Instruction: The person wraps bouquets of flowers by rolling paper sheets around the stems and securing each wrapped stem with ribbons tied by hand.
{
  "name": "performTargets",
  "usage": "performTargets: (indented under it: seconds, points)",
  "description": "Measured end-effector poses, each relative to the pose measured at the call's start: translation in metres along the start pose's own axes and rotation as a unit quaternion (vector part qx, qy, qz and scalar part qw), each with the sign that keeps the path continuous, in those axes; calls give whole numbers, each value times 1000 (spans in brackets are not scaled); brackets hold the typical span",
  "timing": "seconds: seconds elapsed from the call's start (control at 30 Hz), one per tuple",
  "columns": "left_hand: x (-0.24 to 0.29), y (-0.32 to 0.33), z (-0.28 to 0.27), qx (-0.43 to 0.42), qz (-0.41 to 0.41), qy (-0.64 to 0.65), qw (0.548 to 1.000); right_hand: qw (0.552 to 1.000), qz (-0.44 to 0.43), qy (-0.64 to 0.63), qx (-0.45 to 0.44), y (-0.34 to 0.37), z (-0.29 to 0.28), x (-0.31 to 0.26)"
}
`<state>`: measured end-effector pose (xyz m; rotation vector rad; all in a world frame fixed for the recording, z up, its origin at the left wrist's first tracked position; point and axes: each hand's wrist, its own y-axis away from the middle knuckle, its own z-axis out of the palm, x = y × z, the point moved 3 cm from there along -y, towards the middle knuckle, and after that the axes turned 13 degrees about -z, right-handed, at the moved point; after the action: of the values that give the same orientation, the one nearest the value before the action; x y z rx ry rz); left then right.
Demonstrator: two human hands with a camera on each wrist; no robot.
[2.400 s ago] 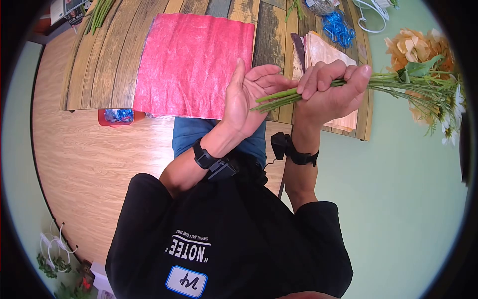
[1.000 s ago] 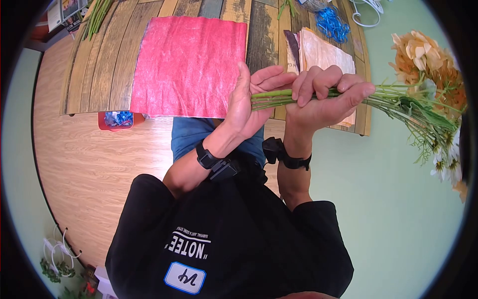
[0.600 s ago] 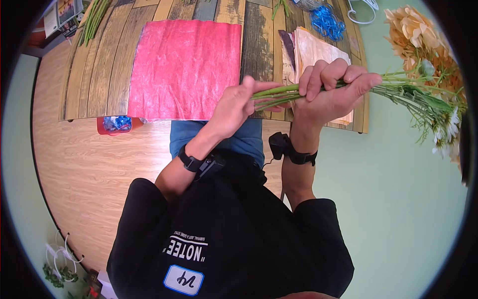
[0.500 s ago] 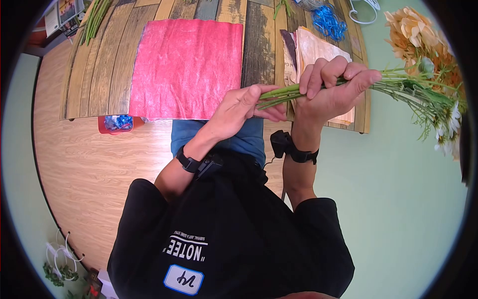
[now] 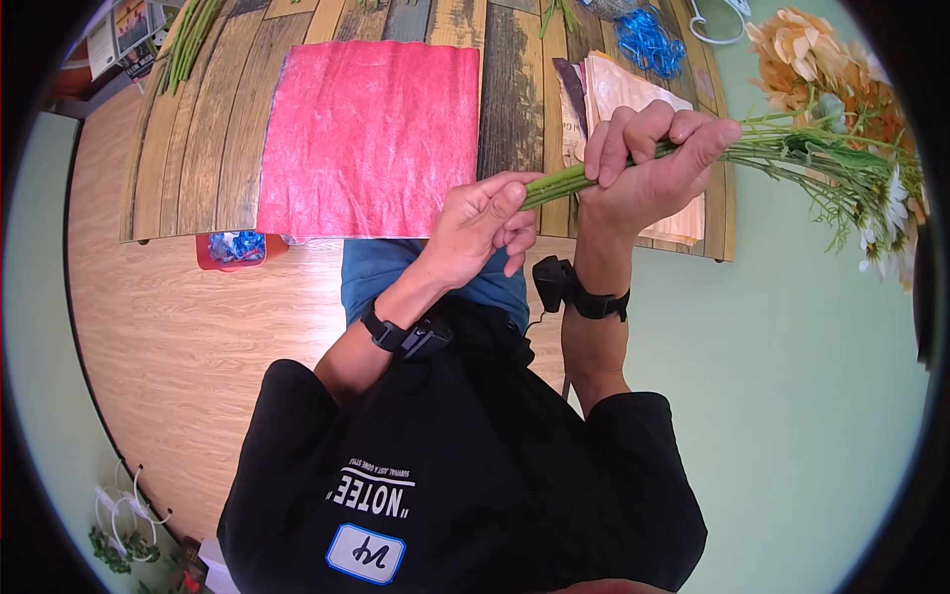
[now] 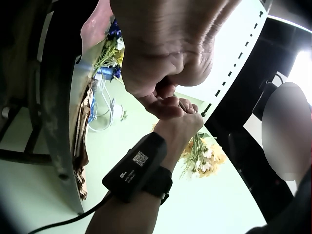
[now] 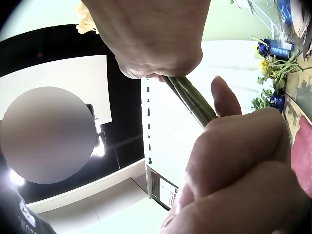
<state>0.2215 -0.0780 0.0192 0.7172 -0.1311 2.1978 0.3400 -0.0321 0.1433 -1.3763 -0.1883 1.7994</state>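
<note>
Across the table's front edge, a bouquet's green stems [image 5: 559, 184] run between the two hands. My right hand [image 5: 648, 163] grips the bunch about its middle with curled fingers. The thumb and index finger of my left hand [image 5: 480, 226] pinch the stem ends, while its other fingers curl below. To the right, the bouquet carries peach-orange blooms [image 5: 804, 54] and white daisies [image 5: 894, 203]. In the right wrist view, the stems [image 7: 190, 100] pass from one hand to the other. From the left wrist, the blooms [image 6: 207, 158] show beyond my right hand [image 6: 180, 124].
A pink-red sheet [image 5: 371, 144] lies on the plank table [image 5: 203, 148]. Folded wrapping paper [image 5: 633, 84] and a blue ribbon tangle [image 5: 651, 45] lie on the right. Cut green stems [image 5: 186, 49] lie far left. A red bin [image 5: 230, 259] stands below the edge.
My left hand goes from an open palm at the stem ends to pinching them between thumb and finger. My right hand keeps its grip; the bouquet shifts slightly up and left.
</note>
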Motion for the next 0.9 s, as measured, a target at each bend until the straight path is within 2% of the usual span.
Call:
performTargets:
  seconds: [0.13, 0.2, 0.23, 0.3, 0.5, 0.57, 0.63, 0.67, 0.73, 0.77, 0.83, 0.9]
  points:
    - [-6, 2, 2, 8, 41, -88, 995, 1000, 2, 9, -19, -1, 3, 3]
    - [-8, 6, 2, 16, 67, -145, 987, 998, 11, 54, -34, -1, 5, 6]
    - [-8, 7, 0, 15, 71, -151, 986, 998, 7, 49, -34, -1, 6, 9]
    - [-10, 10, -3, 5, 50, -184, 982, 989, 17, 123, -85, 0, 7, 17]
    - [-18, 14, -18, 29, 41, -182, 982, 977, 63, 137, -153, 12, 25, 30]
    - [-9, 16, -19, 25, 42, -187, 981, 973, 50, 140, -175, 13, 31, 35]
    - [2, 20, -19, 48, 30, -269, 962, 969, 41, 145, -197, 14, 36, 37]
    - [15, 23, -18, 49, 31, -269, 961, 967, 36, 142, -210, 13, 39, 39]
    - [42, 32, -15, 72, 5, -476, 877, 964, 34, 139, -224, 15, 42, 41]
    - [49, 34, -15, 73, 5, -476, 876, 965, 49, 130, -224, 16, 44, 42]
    - [68, 40, -11, 117, 111, -510, 845, 965, 65, 119, -223, 18, 48, 43]
    - [86, 42, -7, 119, 113, -535, 829, 957, 83, 128, -245, 21, 50, 44]
